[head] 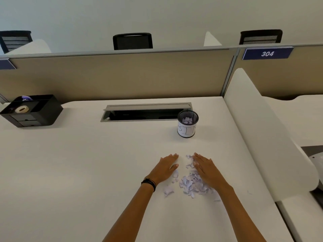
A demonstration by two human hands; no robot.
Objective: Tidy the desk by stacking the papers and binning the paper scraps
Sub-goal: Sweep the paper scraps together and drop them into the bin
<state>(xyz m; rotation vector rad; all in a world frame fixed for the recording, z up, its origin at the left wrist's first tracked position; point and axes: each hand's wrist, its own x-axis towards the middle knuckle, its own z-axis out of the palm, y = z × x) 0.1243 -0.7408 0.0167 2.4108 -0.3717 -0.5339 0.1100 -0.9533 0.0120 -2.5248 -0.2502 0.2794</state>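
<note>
A heap of small torn paper scraps (191, 185) lies on the white desk (87, 163) between my two hands. My left hand (165, 169) lies flat on the desk at the left of the heap, fingers straight. My right hand (207, 169) lies flat at the heap's right side, fingers straight and touching the scraps. A few stray scraps (168, 190) sit apart near my left wrist. Beyond the hands stands a black mesh cup labelled BIN (187, 124), holding some scraps. No whole papers are in view.
A black desk organiser (33, 110) with a tape roll stands at the far left. An open cable tray (145, 112) is sunk in the desk behind the bin. A white side divider (262, 128) bounds the desk's right edge; a beige partition stands at the back.
</note>
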